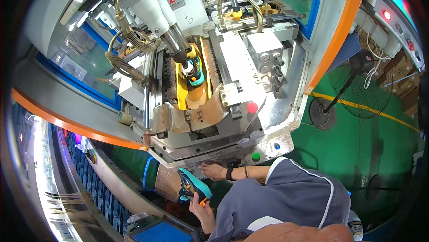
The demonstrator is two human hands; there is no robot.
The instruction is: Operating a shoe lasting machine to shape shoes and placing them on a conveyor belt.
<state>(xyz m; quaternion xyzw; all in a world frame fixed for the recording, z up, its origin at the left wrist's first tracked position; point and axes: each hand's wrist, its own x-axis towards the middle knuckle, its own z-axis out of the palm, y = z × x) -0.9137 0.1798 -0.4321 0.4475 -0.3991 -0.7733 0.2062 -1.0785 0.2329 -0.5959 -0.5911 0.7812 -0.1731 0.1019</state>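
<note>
My left hand (202, 212) is closed around one end of a black-and-teal shoe (194, 185), which has an orange detail near my fingers. Tilted in front of me, the shoe is held below the machine's front edge. My right hand (213, 170), with a dark band on its wrist, touches the front control panel (268, 146), fingers reaching left with nothing visible in them. Another teal-and-black shoe (195, 73) sits inside the machine between yellow side pads (182, 88), under a metal press rod (175, 47).
Along the panel are a green button (256, 156) and a blue button (277, 146); a red knob (252, 107) is above. A conveyor (107, 170) runs at left. To the right stand a floor fan (357, 81) and a lit control screen (402, 5). Orange-edged doors flank the machine.
</note>
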